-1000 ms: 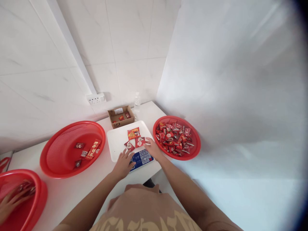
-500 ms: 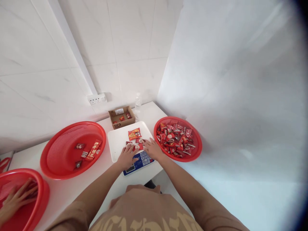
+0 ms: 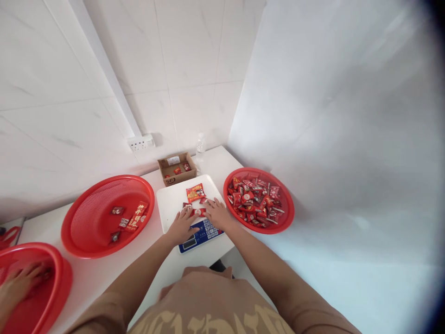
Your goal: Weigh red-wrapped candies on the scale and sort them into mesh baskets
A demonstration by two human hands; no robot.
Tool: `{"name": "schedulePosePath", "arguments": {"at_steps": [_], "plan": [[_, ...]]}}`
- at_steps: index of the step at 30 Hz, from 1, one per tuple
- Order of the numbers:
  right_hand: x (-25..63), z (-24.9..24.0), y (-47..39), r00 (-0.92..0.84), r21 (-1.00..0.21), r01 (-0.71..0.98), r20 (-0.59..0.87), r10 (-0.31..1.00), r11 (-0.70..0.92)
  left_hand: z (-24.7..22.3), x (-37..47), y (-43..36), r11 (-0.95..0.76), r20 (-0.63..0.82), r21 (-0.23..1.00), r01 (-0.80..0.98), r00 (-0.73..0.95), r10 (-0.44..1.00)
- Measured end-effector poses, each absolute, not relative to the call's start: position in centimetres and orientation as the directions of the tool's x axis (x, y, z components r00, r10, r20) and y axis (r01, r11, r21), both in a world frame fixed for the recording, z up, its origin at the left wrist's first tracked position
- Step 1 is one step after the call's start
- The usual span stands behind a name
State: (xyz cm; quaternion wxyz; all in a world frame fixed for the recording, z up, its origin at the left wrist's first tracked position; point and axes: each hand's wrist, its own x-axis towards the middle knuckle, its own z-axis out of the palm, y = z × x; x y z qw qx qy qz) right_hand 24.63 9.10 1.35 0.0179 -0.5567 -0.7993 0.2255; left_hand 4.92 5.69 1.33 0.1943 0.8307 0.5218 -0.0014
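My left hand (image 3: 182,227) lies over the near part of the white scale pan (image 3: 168,202), fingers spread and thumb out above the blue keypad panel (image 3: 200,240). Its fingertips meet a small dark red packet (image 3: 187,205). My right hand (image 3: 218,215) rests at the pan's near right side with fingers stretched out, touching the small red packets beside it. Between the hands lies a red packet (image 3: 198,212), partly covered by fingers. Farther back on the pan is a larger red and yellow snack packet (image 3: 195,192).
Right of the scale stands a red basket (image 3: 291,208) heaped with wrapped snacks. A red basket (image 3: 83,248) with several packets is on the left; nearer, another person's hand (image 3: 21,285) reaches into a second basket (image 3: 64,278). Behind are a cardboard box (image 3: 179,178) and a clear bottle (image 3: 200,144).
My hands stay over the pan with only small finger shifts around the packets. The other person's hand has lowered and its spread fingers have drawn in within the basket.
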Motion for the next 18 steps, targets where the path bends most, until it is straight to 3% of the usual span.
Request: {"name": "schedulePosePath", "arguments": {"at_steps": [3, 6, 9, 11, 13, 15, 18], "plan": [[25.0, 0.9, 8.6, -0.375, -0.379, 0.877, -0.153, 0.914, 0.296, 1.1, 4.4, 5.1, -0.369, -0.173, 0.344, 0.863, 0.444, 0.879], [26.4, 0.6, 8.4, -0.316, -0.393, 0.869, 0.024, 0.948, 0.3, 0.7, 3.7, 4.3, -0.357, -0.095, 0.4, 0.844, 0.426, 0.9], [30.4, 0.6, 8.5, -0.093, -0.422, 0.887, 0.235, 0.968, 0.188, 0.1, 2.5, 2.9, -0.328, 0.026, 0.479, 0.814, 0.361, 0.932], [34.4, 0.6, 8.3, 0.113, -0.432, 0.902, 0.267, 0.957, 0.014, -0.4, 1.5, 1.7, -0.28, 0.081, 0.524, 0.805, 0.28, 0.957], [38.4, 0.5, 7.8, 0.33, -0.386, 0.886, 0.137, 0.934, -0.256, -1.0, 0.3, 0.5, -0.226, 0.099, 0.551, 0.804, 0.206, 0.973], [41.5, 0.0, 7.1, 0.423, -0.255, 0.854, -0.163, 0.891, -0.452, -1.4, -0.6, -0.4, -0.19, 0.101, 0.564, 0.803, 0.162, 0.982], [43.3, -1.1, 6.8, 0.376, -0.193, 0.864, -0.367, 0.851, -0.465, -1.4, -1.3, -1.0, -0.166, 0.099, 0.575, 0.801, 0.134, 0.986]]}}
